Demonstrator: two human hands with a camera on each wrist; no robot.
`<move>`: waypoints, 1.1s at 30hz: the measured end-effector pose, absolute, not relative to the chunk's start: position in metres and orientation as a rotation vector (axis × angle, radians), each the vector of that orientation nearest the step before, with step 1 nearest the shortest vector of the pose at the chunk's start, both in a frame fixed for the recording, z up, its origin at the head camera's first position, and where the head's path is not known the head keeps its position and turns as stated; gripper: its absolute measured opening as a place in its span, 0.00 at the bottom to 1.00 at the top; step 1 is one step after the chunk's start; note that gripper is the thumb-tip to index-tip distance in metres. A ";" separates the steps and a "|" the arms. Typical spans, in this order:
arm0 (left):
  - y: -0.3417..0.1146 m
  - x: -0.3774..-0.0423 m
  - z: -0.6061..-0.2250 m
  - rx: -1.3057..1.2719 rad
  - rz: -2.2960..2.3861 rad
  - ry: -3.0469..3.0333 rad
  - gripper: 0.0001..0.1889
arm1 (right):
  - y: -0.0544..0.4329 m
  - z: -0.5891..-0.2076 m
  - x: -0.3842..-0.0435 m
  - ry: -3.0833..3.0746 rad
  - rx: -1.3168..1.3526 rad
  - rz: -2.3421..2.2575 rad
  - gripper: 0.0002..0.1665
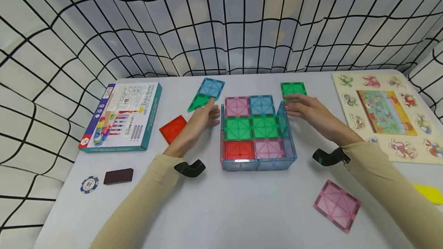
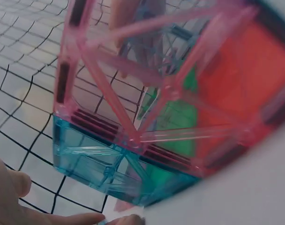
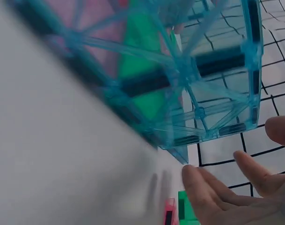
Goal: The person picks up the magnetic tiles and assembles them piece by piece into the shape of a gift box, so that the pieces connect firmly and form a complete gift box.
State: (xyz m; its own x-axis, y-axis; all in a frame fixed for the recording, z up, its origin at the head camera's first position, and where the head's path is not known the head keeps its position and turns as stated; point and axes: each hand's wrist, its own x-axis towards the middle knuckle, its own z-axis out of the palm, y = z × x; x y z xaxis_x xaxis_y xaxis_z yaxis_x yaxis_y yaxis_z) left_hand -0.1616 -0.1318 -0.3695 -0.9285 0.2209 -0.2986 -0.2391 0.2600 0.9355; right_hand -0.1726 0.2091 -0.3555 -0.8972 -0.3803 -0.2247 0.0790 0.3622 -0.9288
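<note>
Had the left hand loosely bent, gripping nothing, just beside the left wall of the tile box. Had the right hand with fingers stretched out, likewise holding nothing, near the box's blue right side; could not tell contact there from separation. Saw inside the box tiles in three rows: pink and blue at the back, two green in the middle, red and pink in front. Found a blue tile and a green triangle beyond the left hand, a green square partly covered by the right. Noted a red tile by the left wrist, a loose pink tile flat on the table, front right. Spotted, farther left, a boxed set, dark block and round chip; farther right, an animal-picture board; behind everything, black netting.
</note>
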 end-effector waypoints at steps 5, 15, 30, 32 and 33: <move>-0.118 -0.181 -0.373 -0.039 1.819 2.123 0.37 | 0.199 -0.360 -0.198 2.065 -0.173 -1.652 0.37; -0.114 -0.188 -0.376 -0.094 2.034 1.933 0.35 | 0.194 -0.366 -0.202 1.882 -0.079 -1.816 0.43; -0.119 -0.190 -0.380 -0.011 2.030 2.001 0.29 | 0.191 -0.375 -0.192 1.915 -0.110 -1.981 0.38; -0.117 -0.189 -0.382 -0.007 1.943 2.058 0.31 | 0.190 -0.377 -0.188 1.950 -0.138 -1.957 0.36; -0.117 -0.188 -0.384 -0.004 1.895 2.085 0.32 | 0.189 -0.378 -0.187 1.970 -0.155 -1.934 0.35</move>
State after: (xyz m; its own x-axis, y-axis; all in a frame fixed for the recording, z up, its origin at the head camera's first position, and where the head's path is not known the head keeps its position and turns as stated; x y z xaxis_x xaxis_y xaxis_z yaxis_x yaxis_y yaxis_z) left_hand -0.1878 -0.1168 -0.3838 -0.9480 0.2122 -0.2374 -0.2161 0.1188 0.9691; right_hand -0.1867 0.1888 -0.3777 -0.9240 -0.3340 -0.1864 0.1802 0.0496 -0.9824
